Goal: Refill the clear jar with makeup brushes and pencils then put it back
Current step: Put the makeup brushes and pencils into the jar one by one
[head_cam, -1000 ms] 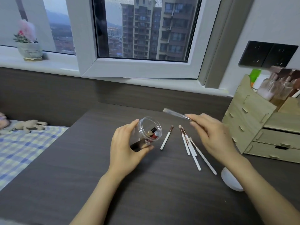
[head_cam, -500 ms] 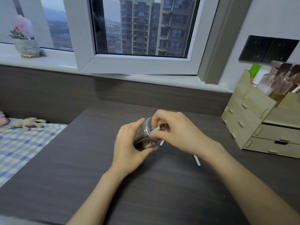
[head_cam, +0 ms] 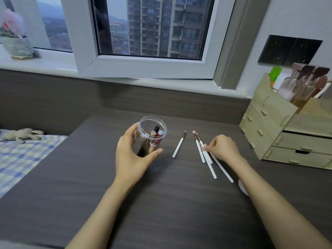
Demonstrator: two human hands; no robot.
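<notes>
My left hand point(head_cam: 131, 159) grips the clear jar point(head_cam: 144, 129), tilted with its open mouth towards me, just above the dark desk point(head_cam: 161, 203). Inside it are a red-tipped stick, a black-tipped one and a beige one. One white-handled makeup brush point(head_cam: 179, 144) lies alone to the right of the jar. Further right, several white-handled brushes point(head_cam: 209, 164) lie in a loose bunch. My right hand point(head_cam: 222, 148) rests on that bunch, its fingertips pinched on one brush that still lies on the desk.
A wooden drawer organiser point(head_cam: 269, 126) holding bottles point(head_cam: 291, 88) stands at the right. A white round lid point(head_cam: 242, 187) peeks out beside my right forearm. An open window sash point(head_cam: 143, 67) juts over the desk's back. A checked bedsheet point(head_cam: 21, 159) with a plush toy point(head_cam: 21, 134) lies left.
My right hand carried a grey stick from above the brushes into the jar, let it go, and moved back right onto the bunch of brushes. The jar stayed in my left hand.
</notes>
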